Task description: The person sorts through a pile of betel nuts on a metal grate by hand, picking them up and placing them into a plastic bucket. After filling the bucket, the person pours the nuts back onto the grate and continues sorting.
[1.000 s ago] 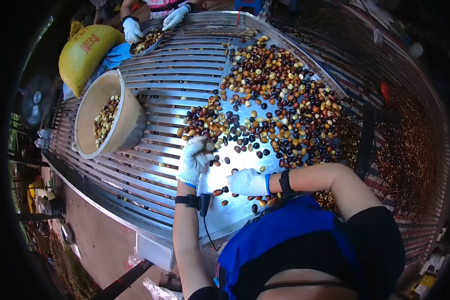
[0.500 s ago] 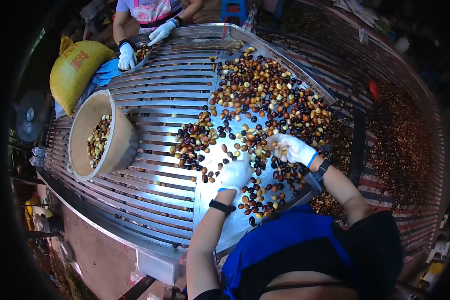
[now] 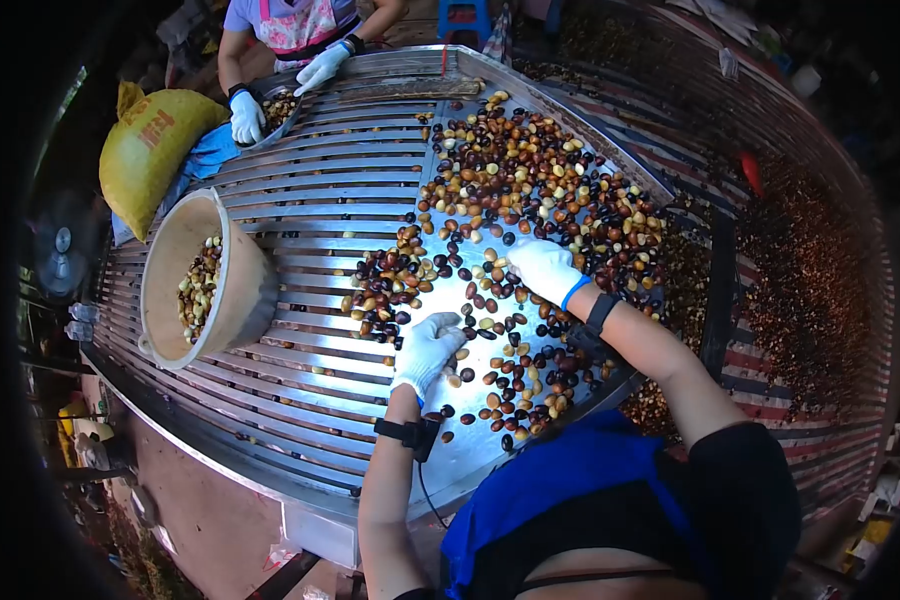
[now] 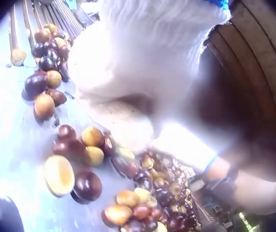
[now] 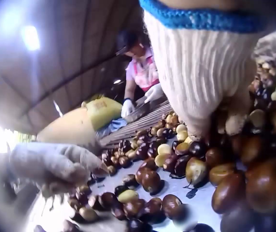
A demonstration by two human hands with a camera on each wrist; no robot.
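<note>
Brown, dark and pale nuts point(image 3: 515, 165) lie spread over a smooth metal sheet. My white-gloved left hand point(image 3: 427, 352) is low over the sheet's near left part, its fingers bent; its palm is hidden, and a few nuts lie by the fingertips. In the right wrist view the same left hand point(image 5: 56, 164) appears at the left, above nuts. My gloved right hand point(image 3: 545, 268) is farther right, among the nuts. From the right wrist, that right hand point(image 5: 215, 128) has fingers extended downward, tips at a pale nut point(image 5: 182, 128); no grip shows.
A beige bucket point(image 3: 260, 285) holding nuts stands on the slatted metal top point(image 3: 315, 245) at left. Beyond it are a yellow sack point(image 3: 152, 150) and another person with white gloves point(image 3: 322, 68) at a bowl of nuts. A raised metal rim point(image 3: 570, 115) borders the sheet.
Over the last half second my left hand has shifted slightly left, and my right hand has moved left and up the sheet. Earlier, my left hand was at the left pile.
</note>
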